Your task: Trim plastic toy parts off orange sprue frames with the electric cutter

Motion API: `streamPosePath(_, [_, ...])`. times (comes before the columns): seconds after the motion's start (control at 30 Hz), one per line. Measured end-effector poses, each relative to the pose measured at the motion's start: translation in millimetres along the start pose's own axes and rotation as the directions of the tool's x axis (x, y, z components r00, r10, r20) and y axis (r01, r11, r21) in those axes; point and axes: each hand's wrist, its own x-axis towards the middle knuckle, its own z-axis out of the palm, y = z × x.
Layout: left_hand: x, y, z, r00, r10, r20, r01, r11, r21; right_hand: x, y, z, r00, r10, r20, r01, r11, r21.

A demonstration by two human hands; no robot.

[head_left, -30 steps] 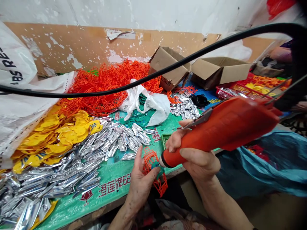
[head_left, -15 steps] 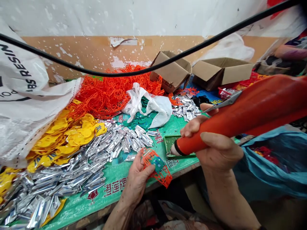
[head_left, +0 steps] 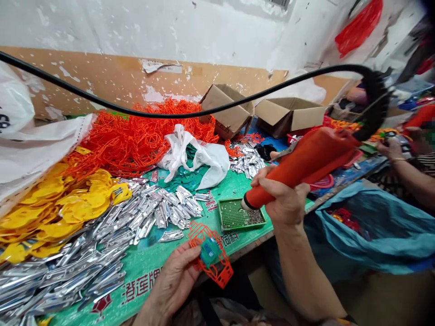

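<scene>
My left hand [head_left: 178, 267] pinches an orange plastic frame [head_left: 217, 256] with a green plastic piece [head_left: 210, 251] lying on it, above the table's front edge. My right hand [head_left: 283, 194] is wrapped round a red electric screwdriver [head_left: 295, 165]. A black cable [head_left: 190, 113] runs from its rear end across the view. The tool's pale tip points down and left, over a green gridded tray [head_left: 222, 222] with many small screws [head_left: 253, 217] on its right side. Whether the tip touches a screw I cannot tell.
Silver metal strips [head_left: 136, 222], yellow plastic pieces [head_left: 84, 194] and orange frames [head_left: 136, 140] are heaped left and behind. A white bag [head_left: 217, 163] holds green pieces. Cardboard boxes [head_left: 295, 115] stand behind; a blue bag [head_left: 384, 253] hangs right. Another person's hand [head_left: 392, 149] works farther right.
The view has swung right, bringing the other person's arm into sight. The screwdriver is farther from the camera, its tip shifted right over the tray. The orange frame has turned slightly in my left hand.
</scene>
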Motion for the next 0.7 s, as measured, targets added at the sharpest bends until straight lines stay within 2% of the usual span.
streamPosePath(0.13, [-4.1, -3.5, 7.3, 0.998, -0.063, -0.009, 0.063, 0.985, 0.159, 15.9, 24.6, -8.1, 0.999, -0.028, -0.038, 0.026, 0.999, -0.047])
streamPosePath(0.3, [-8.7, -4.9, 9.2, 0.999, -0.044, 0.008, 0.04, 0.954, 0.298, 19.5, 50.4, -9.4, 0.997, 0.001, -0.072, -0.006, 0.998, -0.067])
streamPosePath(0.4, [-6.9, -1.6, 5.3, 0.999, 0.011, -0.037, -0.002, 0.975, 0.223, 20.2, 57.4, -8.3, 0.996, 0.012, -0.085, -0.015, 0.999, -0.037])
streamPosePath(0.53, [-0.7, 1.8, 1.7, 0.989, 0.001, -0.15, 0.011, 0.997, 0.08, 22.8, 63.4, -9.6, 0.995, 0.018, -0.096, -0.023, 0.999, -0.045])
streamPosePath(0.7, [4.0, -0.1, 4.6, 0.973, -0.005, -0.231, 0.015, 0.999, 0.04, 23.7, 70.0, -12.9, 0.997, 0.014, -0.082, -0.018, 0.998, -0.052])
